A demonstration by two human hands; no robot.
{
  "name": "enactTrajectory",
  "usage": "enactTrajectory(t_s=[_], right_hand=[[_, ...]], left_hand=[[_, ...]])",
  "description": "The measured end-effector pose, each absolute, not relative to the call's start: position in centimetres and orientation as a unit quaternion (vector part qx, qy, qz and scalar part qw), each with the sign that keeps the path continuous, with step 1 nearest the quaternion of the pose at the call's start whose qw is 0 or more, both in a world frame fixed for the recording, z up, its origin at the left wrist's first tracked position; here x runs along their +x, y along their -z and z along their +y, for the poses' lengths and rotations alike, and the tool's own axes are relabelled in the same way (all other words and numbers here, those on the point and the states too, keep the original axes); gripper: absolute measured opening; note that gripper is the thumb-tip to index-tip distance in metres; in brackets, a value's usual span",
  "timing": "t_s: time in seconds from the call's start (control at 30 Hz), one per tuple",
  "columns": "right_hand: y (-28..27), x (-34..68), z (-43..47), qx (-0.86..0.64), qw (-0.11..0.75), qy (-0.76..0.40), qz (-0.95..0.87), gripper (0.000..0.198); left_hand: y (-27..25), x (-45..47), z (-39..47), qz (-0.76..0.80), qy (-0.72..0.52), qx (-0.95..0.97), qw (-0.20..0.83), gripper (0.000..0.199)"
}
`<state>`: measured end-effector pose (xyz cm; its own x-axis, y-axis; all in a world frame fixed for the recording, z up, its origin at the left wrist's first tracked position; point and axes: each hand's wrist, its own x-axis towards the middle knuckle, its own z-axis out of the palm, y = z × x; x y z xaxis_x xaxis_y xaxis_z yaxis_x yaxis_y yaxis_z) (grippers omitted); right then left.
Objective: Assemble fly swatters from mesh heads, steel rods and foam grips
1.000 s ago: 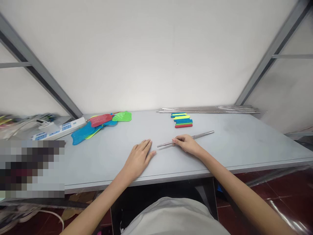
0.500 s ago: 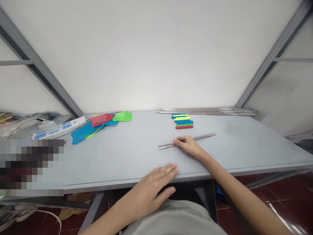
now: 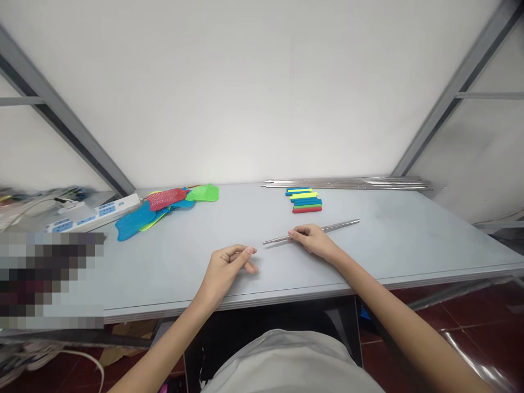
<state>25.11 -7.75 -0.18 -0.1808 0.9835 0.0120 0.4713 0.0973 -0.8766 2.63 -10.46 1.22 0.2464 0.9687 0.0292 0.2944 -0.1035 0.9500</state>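
My right hand (image 3: 311, 240) is closed round a thin silver metal rod (image 3: 341, 224), thumb and fingers pinching it near its middle. The rod's narrower end points left, and its thicker end slants up to the right. My left hand (image 3: 231, 267) hovers over the front of the table, just left of the rod's narrow tip and apart from it. Its fingers are loosely bent and partly spread, with nothing visible in them. Beyond the right hand lies a row of coloured handle sleeves (image 3: 306, 202) in blue, yellow, green and red.
More long metal rods (image 3: 347, 183) lie along the wall at the back right. Flyswatter heads (image 3: 167, 200) in red, blue, green and yellow are piled at the left, beside a white power strip (image 3: 123, 205). The grey table (image 3: 172, 273) ends close to my body.
My left hand has risen from the table's front edge and moved left and forward, its fingers bending towards the rod's tip. My right hand keeps the rod almost still.
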Motion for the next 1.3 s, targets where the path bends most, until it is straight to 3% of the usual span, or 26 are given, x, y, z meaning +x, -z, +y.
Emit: enactTrajectory(t_s=[0.23,0.33,0.7,0.87,0.93,1.07,1.17,1.3], right_hand=[[0.3,25.2,-7.7,-0.553,0.322,-0.377,-0.670,0.041],[0.1,25.3,-7.8,-0.549,0.321,-0.375,-0.675,0.040],[0.0,25.2,-7.9,-0.543,0.319,-0.355,-0.691,0.040],[0.0,25.1,-7.9,-0.553,0.313,-0.349,-0.689,0.043],[0.0,25.2,-7.9,-0.553,0.316,-0.347,-0.688,0.041],[0.0,25.2,-7.9,-0.551,0.323,-0.344,-0.688,0.039],[0.1,25.3,-7.9,-0.551,0.327,-0.345,-0.686,0.039],[0.1,25.3,-7.8,-0.554,0.318,-0.344,-0.688,0.040]], left_hand=[[-0.2,3.5,-8.9,0.450,-0.471,0.581,0.487,0.037],[0.0,4.2,-8.4,0.475,-0.476,0.612,0.417,0.031],[-0.2,5.4,-9.1,0.452,-0.282,0.814,0.230,0.030],[-1.6,5.4,-11.6,0.446,-0.374,0.798,0.154,0.025],[-2.6,5.2,-14.1,0.351,-0.312,0.854,0.224,0.020],[-2.1,5.1,-18.2,0.179,-0.001,0.890,0.420,0.022],[1.1,5.9,-18.6,0.195,0.076,0.879,0.428,0.029],[4.4,8.4,-17.3,0.196,0.084,0.884,0.415,0.026]])
